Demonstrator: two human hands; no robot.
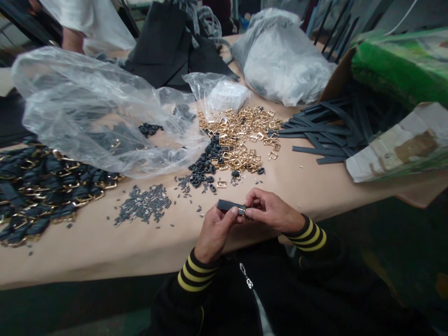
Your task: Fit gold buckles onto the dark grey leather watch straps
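A person is holding a short, flat, dark grey strip [227,205] with both hands, just over the near edge of a table [315,186] spread with tan covering. The left hand [212,231] is pinching the strip, its thumb pressing on the top face. The right hand [269,210] is closing its thumb and fingers on a small gold metal fitting [244,211] at the strip's right end.

This piece is looking partly assembled: strip and metal are meeting, but the fingers are covering the join, so whether it is secured cannot be told.

At the far left, a broad heap of dark strap pieces with gold metal frames [45,182] is lying on the table; strap and metal are already together there, so these are probably the pieces furthest along.

Much is remaining separate. Loose rectangular gold metal buckles [245,135] are lying in a large pile beyond the hands, with small black loops [205,165] gathering along its near left side. Nearer and to the left, tiny grey pieces [143,205] are forming a low scatter. Long dark flat strips [325,126] are lying at the right, with no metal showing on them. How many pieces are left cannot be counted.
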